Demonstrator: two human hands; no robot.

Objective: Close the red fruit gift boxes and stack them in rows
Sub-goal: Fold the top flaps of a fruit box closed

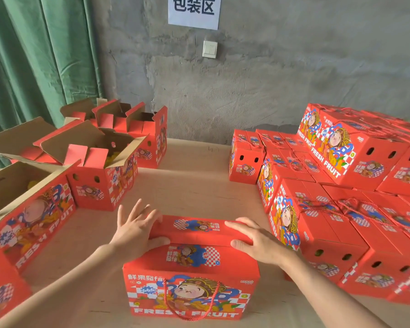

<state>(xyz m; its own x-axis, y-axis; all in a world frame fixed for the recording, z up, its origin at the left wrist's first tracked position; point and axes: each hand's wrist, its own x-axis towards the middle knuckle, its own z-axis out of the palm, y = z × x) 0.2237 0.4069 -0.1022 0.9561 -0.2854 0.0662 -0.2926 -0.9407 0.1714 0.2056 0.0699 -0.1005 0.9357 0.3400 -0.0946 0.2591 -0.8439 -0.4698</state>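
Observation:
A red fruit gift box with a cartoon figure and a red cord handle stands on the table right in front of me. Its far top flap is partly folded down. My left hand presses on the flap's left end with straight fingers, thumb under its near edge. My right hand lies flat on the flap's right end. Closed boxes are stacked in rows at the right, two layers high at the back. Several open boxes with raised brown flaps stand at the left.
The tan table runs up to a grey concrete wall with a white paper sign and a light switch. A green curtain hangs at the back left. Yellow fruit shows inside one open box.

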